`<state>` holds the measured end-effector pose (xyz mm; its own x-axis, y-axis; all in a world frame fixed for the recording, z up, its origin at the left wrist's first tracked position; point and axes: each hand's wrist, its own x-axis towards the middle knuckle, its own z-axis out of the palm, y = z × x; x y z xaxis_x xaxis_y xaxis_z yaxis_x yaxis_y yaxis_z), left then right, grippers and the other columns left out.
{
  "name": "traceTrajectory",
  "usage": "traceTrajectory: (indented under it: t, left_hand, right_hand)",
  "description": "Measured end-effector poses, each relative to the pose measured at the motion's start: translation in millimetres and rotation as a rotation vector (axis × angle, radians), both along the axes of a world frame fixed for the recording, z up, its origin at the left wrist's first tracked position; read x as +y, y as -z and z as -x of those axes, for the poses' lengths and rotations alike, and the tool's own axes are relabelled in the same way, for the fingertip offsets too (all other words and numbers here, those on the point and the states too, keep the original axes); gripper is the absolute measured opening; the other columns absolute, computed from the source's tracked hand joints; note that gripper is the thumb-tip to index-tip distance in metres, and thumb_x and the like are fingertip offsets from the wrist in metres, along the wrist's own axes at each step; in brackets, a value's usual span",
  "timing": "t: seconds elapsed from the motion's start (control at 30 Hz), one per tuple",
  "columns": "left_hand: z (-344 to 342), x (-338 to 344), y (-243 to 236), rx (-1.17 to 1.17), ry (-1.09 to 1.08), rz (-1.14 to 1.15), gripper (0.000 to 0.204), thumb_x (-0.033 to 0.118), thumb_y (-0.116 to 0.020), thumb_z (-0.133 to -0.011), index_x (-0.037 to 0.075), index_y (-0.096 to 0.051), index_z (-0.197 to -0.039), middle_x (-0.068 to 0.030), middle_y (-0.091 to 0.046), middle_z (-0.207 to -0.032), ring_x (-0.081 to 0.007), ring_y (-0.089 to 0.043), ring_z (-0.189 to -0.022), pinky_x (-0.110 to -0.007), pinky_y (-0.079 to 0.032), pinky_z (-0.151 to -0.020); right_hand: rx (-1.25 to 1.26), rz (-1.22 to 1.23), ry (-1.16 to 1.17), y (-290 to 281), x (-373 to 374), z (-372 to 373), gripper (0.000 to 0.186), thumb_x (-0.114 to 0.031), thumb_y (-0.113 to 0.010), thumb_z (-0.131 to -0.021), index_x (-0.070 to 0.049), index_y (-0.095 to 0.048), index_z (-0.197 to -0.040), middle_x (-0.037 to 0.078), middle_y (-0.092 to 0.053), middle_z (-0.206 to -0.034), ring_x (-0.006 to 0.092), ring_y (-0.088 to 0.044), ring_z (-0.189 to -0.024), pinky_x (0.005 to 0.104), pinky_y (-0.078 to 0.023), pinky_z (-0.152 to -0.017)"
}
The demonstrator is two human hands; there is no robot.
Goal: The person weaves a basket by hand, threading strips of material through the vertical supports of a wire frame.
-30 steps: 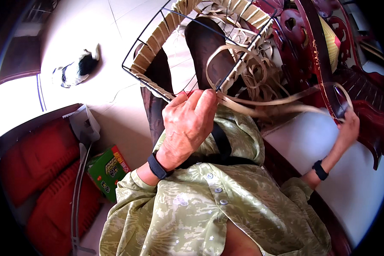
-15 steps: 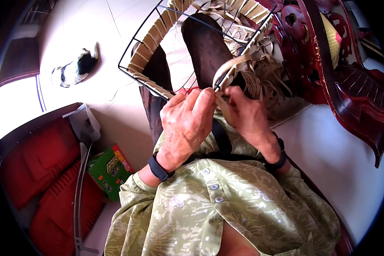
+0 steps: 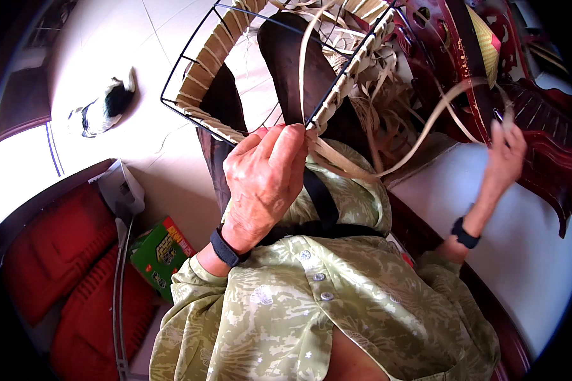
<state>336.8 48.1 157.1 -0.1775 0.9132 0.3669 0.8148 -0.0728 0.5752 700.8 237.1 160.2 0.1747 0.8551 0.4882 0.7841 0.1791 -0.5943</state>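
Note:
A black wire basket frame (image 3: 189, 59), its sides partly woven with tan flat strips, is tilted over my knees. My left hand (image 3: 264, 171) is closed on the frame's near corner, with the thumb and fingers pinched at the weaving. From that corner a long tan strip (image 3: 419, 145) curves out in a loop toward my right hand (image 3: 507, 149). My right hand is far out to the right, slightly blurred, pinching the strip between its fingers. Another length of strip rises inside the frame beside my left thumb.
A heap of loose tan strips (image 3: 381, 89) lies beyond the basket. At the right stands carved dark red wooden furniture (image 3: 467, 57). Red cushions (image 3: 63, 235) and a green box (image 3: 162, 257) are at the left. A black and white animal (image 3: 105, 108) lies on the tiled floor.
My right hand has swung from the frame's corner far out to the right, drawing the strip into a long loop. My left hand stays at the corner; the basket has shifted slightly left in view.

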Motion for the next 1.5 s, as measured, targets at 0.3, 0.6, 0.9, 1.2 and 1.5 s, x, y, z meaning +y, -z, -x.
traceTrajectory:
  t: [0.3,0.6,0.9,1.2,1.5]
  left_hand:
    - [-1,-1,2,-0.008,-0.013,-0.03,0.021,0.002,-0.071,-0.078,0.005,-0.061,-0.095,-0.0069,-0.062,-0.079,-0.0271,-0.06,-0.063,-0.035,-0.049,-0.059]
    - [-1,-2,1,-0.017,-0.006,-0.018,0.02,0.001,-0.071,-0.078,0.005,-0.06,-0.095,-0.0077,-0.062,-0.078,-0.0269,-0.061,-0.065,-0.035,-0.05,-0.06]
    - [-4,0,-2,-0.1,-0.057,-0.014,0.012,0.0,-0.064,-0.085,0.005,-0.066,-0.097,-0.0085,-0.064,-0.071,-0.0276,-0.062,-0.06,-0.036,-0.048,-0.059]
    - [-7,2,-2,-0.099,-0.103,0.028,0.014,0.004,-0.071,-0.082,0.007,-0.061,-0.091,-0.0097,-0.064,-0.071,-0.0282,-0.063,-0.061,-0.036,-0.05,-0.057]
    - [-6,0,-2,-0.074,-0.133,0.027,0.015,0.008,-0.072,-0.081,0.008,-0.061,-0.092,-0.0076,-0.065,-0.073,-0.0289,-0.063,-0.061,-0.036,-0.051,-0.062]
  right_hand:
    - [0.107,0.811,-0.915,23,-98,204,0.027,-0.021,-0.075,-0.087,0.001,-0.062,-0.095,0.018,-0.069,-0.085,0.0328,-0.071,-0.076,0.0381,-0.053,-0.064]
    - [0.559,1.045,-0.821,1,-71,138,0.013,-0.015,-0.058,-0.096,-0.003,-0.065,-0.098,0.005,-0.068,-0.078,0.0063,-0.06,-0.058,0.0217,-0.041,-0.047]
    - [-0.086,-0.049,0.149,-53,-4,7,0.038,-0.009,-0.066,-0.094,0.001,-0.059,-0.13,0.014,-0.068,-0.12,0.0136,-0.068,-0.081,0.0226,-0.053,-0.068]
    - [-0.247,0.042,-1.139,-36,-54,205,0.034,0.012,-0.062,-0.075,-0.004,-0.072,-0.103,0.01,-0.067,-0.107,0.027,-0.065,-0.094,0.0344,-0.054,-0.079]
    - [0.077,0.03,-1.498,-9,-44,229,0.02,-0.002,-0.077,-0.072,-0.011,-0.074,-0.091,0.003,-0.065,-0.084,0.0219,-0.063,-0.077,0.0329,-0.05,-0.07]
